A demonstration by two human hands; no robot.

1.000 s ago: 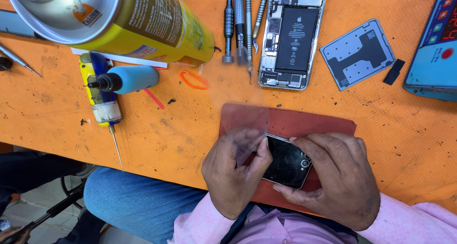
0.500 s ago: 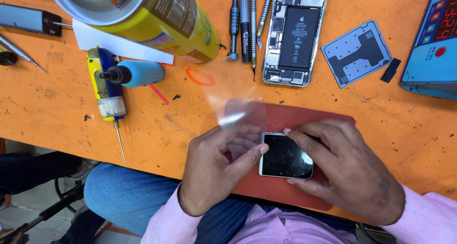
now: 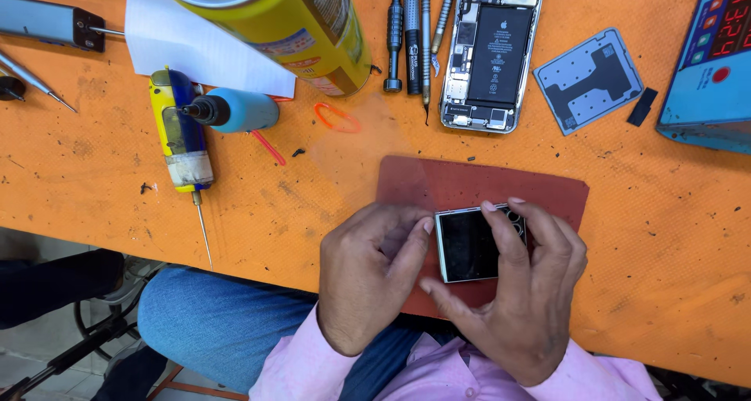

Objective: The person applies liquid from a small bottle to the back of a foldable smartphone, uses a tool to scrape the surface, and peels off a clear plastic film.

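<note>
The small dark glass panel (image 3: 469, 244) is a glossy black rectangle with a pale rim and camera rings at its far right corner, lying on a reddish-brown mat (image 3: 547, 188) at the near edge of the orange tabletop (image 3: 117, 182). The right hand (image 3: 520, 291) grasps it, its grip closed over the panel's right edge and camera corner, thumb against the near edge. The left hand (image 3: 368, 272) pinches at the panel's left edge; a thin clear film rising from there is barely visible, and whether that grip holds it I cannot tell. The right fingers hide most of the camera area. Beyond the hands lie an opened phone (image 3: 493, 53), screwdrivers (image 3: 411, 33) and a grey metal plate (image 3: 588, 80); far to the left, a yellow spray can (image 3: 282, 17) cut off by the frame, a blue-capped bottle (image 3: 235, 110) and a yellow tool (image 3: 181, 135).
</note>
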